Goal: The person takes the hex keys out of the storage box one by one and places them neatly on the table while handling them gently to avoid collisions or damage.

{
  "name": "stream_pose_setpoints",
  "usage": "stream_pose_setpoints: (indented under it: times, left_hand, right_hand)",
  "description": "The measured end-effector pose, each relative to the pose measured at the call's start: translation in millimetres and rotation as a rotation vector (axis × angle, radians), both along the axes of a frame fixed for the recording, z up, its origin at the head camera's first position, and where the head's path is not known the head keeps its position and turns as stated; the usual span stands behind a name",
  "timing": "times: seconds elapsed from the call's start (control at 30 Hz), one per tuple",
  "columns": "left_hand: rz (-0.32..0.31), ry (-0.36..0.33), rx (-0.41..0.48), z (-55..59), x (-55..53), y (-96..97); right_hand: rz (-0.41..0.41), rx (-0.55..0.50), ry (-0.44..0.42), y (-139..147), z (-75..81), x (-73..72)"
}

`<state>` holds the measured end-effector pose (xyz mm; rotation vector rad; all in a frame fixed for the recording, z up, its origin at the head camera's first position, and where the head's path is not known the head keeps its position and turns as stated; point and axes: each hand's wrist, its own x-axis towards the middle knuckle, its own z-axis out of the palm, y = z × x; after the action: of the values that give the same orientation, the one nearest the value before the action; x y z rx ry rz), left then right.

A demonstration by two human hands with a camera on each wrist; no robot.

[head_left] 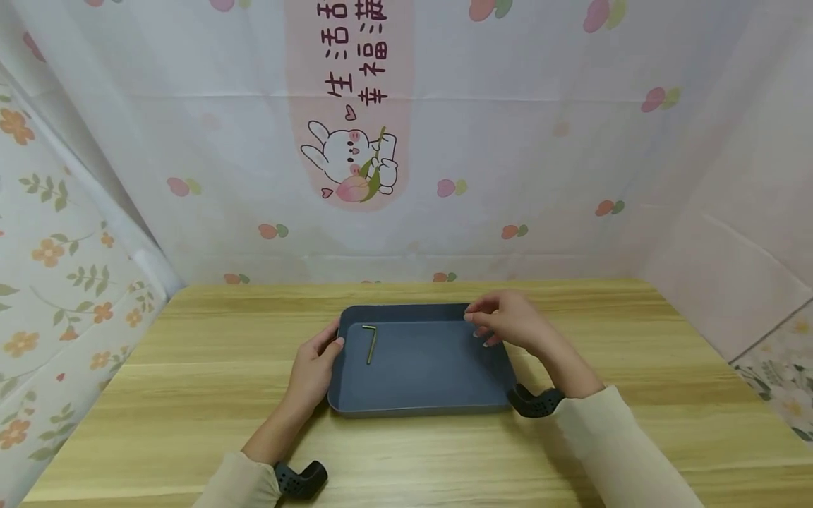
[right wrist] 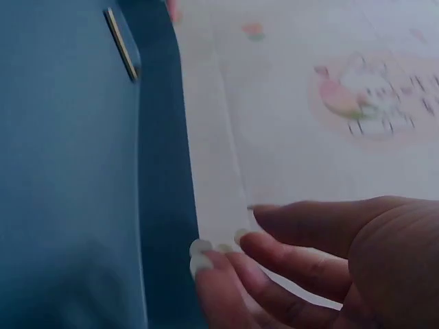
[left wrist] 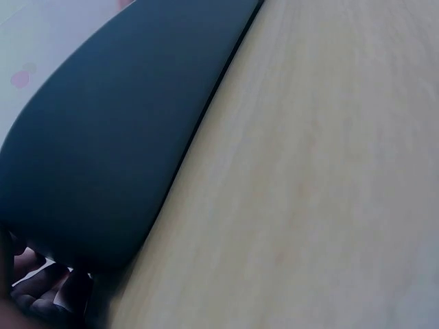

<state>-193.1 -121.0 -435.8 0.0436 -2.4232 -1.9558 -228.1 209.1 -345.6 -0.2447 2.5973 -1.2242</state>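
A blue-grey rectangular tray (head_left: 425,374) lies on the wooden table. Inside it, towards the left, is a brass-coloured L-shaped hex key (head_left: 371,344). My left hand (head_left: 311,370) grips the tray's left side, thumb at the rim and fingers along the outer wall; the left wrist view shows only part of its fingers (left wrist: 51,288) beside the wall. Over the tray's back right corner is my right hand (head_left: 508,321), its fingers loosely bent. Nothing shows between its thumb and fingers in the right wrist view, where the hex key (right wrist: 122,44) lies well apart from them.
The wooden tabletop (head_left: 190,367) extends around the tray on all sides. Behind it hangs a white printed curtain (head_left: 540,155), with a flowered cloth (head_left: 57,296) at the left. A black wrist mount (head_left: 301,481) is on the left arm, another mount (head_left: 536,402) on the right.
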Motion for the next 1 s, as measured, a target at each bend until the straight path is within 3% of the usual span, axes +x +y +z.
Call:
stream_pose_setpoints:
  times: [0.5,0.77,1.0]
  left_hand:
    - [-0.013,0.007,0.004,-0.3,-0.5,-1.7]
    - [-0.010,-0.009,-0.014,1.7,0.6,-3.6]
    - [-0.017,-0.003,0.011,1.4,1.0,-3.4]
  right_hand:
    - [0.151,-0.072,-0.194,-72,1.0,-5.6]
    - [0.152,-0.092,-0.267,-97,-13.7,-7.5]
    - [0.094,-0.071,-0.304,-115,-23.7,-8.9]
